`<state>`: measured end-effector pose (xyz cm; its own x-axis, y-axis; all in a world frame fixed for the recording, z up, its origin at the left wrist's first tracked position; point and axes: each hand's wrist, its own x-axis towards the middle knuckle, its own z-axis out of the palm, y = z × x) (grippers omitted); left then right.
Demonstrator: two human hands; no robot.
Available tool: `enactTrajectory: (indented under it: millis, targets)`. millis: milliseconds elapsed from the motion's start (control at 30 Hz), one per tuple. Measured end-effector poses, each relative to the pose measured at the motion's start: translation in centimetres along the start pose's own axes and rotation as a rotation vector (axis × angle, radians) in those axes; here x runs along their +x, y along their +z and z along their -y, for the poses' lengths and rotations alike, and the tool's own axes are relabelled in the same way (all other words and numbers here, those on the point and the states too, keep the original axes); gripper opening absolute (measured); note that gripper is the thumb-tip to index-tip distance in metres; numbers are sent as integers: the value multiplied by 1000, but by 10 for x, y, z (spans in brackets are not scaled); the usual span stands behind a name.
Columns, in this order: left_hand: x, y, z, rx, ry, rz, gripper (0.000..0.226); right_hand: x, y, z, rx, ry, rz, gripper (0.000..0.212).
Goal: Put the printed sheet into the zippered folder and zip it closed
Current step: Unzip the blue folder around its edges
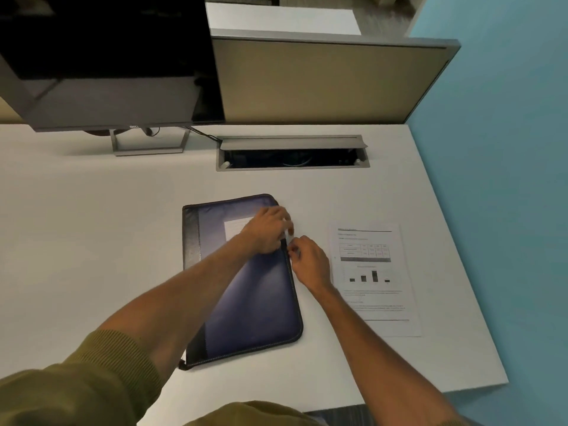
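Note:
A dark blue zippered folder (pixel 255 302) lies flat on the white desk (pixel 92 241), with a black spine along its left side and a pale label on its cover. My left hand (pixel 267 230) presses on the folder's upper right part, fingers bent at the zipper edge. My right hand (pixel 307 261) pinches something small at that same right edge, apparently the zipper pull, which its fingers hide. The printed sheet (pixel 373 279), with a table, a bar chart and text, lies flat on the desk just right of the folder, untouched.
A dark monitor (pixel 107 56) on a metal stand stands at the back left. An open cable hatch (pixel 292 155) is sunk in the desk behind the folder. A beige partition (pixel 322 81) closes the back. The desk's right and front edges drop off beside a blue wall.

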<state>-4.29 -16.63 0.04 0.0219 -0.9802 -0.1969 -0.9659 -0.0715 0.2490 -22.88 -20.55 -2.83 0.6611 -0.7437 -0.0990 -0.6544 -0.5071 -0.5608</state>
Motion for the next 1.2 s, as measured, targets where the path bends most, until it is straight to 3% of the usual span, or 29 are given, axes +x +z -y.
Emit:
enactTrajectory:
  millis: [67, 200, 467, 733, 967, 1200]
  targets:
    - [-16, 8, -11, 58, 15, 68, 40, -3, -1, 2, -26, 10, -6, 4]
    - [-36, 13, -25, 24, -129, 125, 41, -24, -1, 3, -44, -7, -20, 7]
    - [-37, 9, -32, 38, -166, 88, 36, -95, -4, -16, -8, -24, 30, 6]
    - [-45, 12, -53, 66, -335, 74, 51, -171, 2, -34, 21, -6, 39, 10]
    - [-97, 31, -92, 40, -2, 275, 43, -173, 8, -30, 8, -3, 3, 3]
    - [-141, 45, -126, 99, -5, 192, 51, -181, 10, -30, 10, -21, -27, 4]
